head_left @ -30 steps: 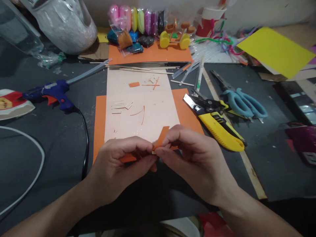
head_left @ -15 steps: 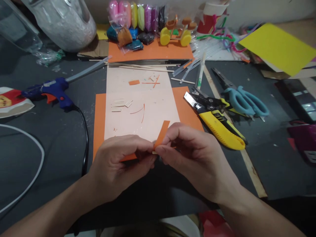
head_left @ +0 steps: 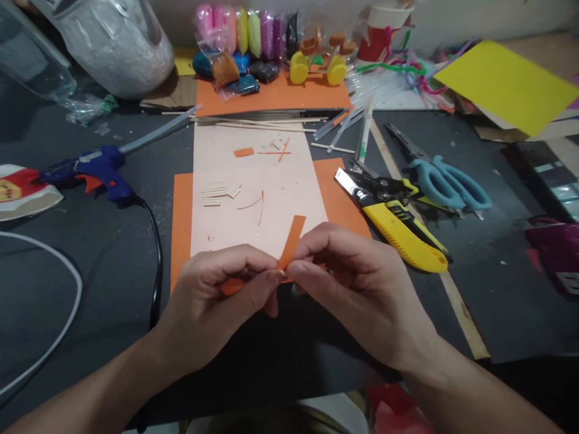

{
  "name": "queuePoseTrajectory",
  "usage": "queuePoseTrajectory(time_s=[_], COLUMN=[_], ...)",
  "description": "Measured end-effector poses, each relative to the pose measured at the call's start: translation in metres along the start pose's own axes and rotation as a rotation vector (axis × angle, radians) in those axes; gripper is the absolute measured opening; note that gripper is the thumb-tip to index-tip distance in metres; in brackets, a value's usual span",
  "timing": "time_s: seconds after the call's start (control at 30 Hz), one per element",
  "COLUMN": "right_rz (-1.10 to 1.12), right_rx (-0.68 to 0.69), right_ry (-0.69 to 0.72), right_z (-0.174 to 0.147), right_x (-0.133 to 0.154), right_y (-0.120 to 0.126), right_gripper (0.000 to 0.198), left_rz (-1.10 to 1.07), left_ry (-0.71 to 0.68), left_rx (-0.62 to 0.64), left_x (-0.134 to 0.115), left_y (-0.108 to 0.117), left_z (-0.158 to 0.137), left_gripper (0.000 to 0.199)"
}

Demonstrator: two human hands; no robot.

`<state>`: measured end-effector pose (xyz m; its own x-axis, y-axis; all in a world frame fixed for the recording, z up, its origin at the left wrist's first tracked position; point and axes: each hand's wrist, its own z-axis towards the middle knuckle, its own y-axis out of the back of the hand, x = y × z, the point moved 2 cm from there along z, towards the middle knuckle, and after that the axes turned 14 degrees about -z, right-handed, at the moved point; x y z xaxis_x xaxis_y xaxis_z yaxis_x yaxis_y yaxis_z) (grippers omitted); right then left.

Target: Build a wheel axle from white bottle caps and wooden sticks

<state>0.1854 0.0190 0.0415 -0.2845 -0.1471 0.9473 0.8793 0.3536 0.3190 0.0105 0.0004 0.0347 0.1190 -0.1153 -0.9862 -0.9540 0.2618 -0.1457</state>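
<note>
Between my two hands is a narrow orange paper strip (head_left: 292, 238), its free end pointing up and away from me. My left hand (head_left: 230, 295) is closed, thumb and fingers pinching the strip's lower end. A pale bit of stick (head_left: 282, 273) peeks out at the fingertips there, mostly hidden. My right hand (head_left: 353, 283) pinches the same strip from the right side. Under and beyond the hands lies a pale sheet (head_left: 289, 181) on top of orange paper (head_left: 337, 187). Short cut sticks (head_left: 214, 191) and thin orange scraps (head_left: 261, 202) rest on that sheet.
To the left is a blue glue gun (head_left: 102, 172) with its black cord. On the right lie a yellow utility knife (head_left: 402, 238), pliers (head_left: 384, 184) and blue-handled scissors (head_left: 446, 181). Behind are clay packets (head_left: 244, 36), a small yellow-wheeled model (head_left: 316, 60) and long sticks (head_left: 257, 122).
The orange strip has shifted slightly left and stands a little more upright. My left thumb has moved up onto its lower end, while both hands keep their pinch.
</note>
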Motion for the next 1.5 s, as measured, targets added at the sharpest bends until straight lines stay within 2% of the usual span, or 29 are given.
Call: queuePoseTrajectory(time_s=[0.07, 0.3, 0.47, 0.83, 1.0, 1.27, 1.5], right_rz=[-0.01, -0.227, -0.312, -0.255, -0.168, -0.026, -0.076], right_rx=[0.001, -0.037, -0.054, -0.087, -0.063, -0.031, -0.045], right_ry=[0.04, 0.308, 0.363, 0.336, 0.285, 0.168, 0.206], right_z=[0.0, 0.002, 0.004, 0.003, 0.002, 0.001, 0.003], right_x=[0.0, -0.001, -0.001, -0.002, -0.003, -0.002, -0.003], right_y=[0.001, -0.001, -0.002, -0.002, -0.002, -0.003, -0.004], right_gripper=[0.003, 0.011, 0.01, 0.008, 0.008, 0.012, 0.012], left_rz=[-0.107, -0.416, -0.443, -0.263, -0.202, -0.067, -0.08], left_ry=[0.084, 0.265, 0.313, 0.198, 0.15, 0.094, 0.065], left_rx=[-0.022, -0.029, -0.047, -0.018, -0.058, -0.124, -0.187], left_x=[0.003, 0.016, 0.018, 0.011, 0.004, 0.0, 0.005], left_y=[0.001, 0.003, 0.002, 0.003, -0.001, -0.002, -0.003], left_z=[0.0, 0.0, 0.001, -0.003, -0.004, -0.001, -0.002], left_gripper=[0.019, 0.016, 0.019, 0.02, 0.021, 0.013, 0.005])
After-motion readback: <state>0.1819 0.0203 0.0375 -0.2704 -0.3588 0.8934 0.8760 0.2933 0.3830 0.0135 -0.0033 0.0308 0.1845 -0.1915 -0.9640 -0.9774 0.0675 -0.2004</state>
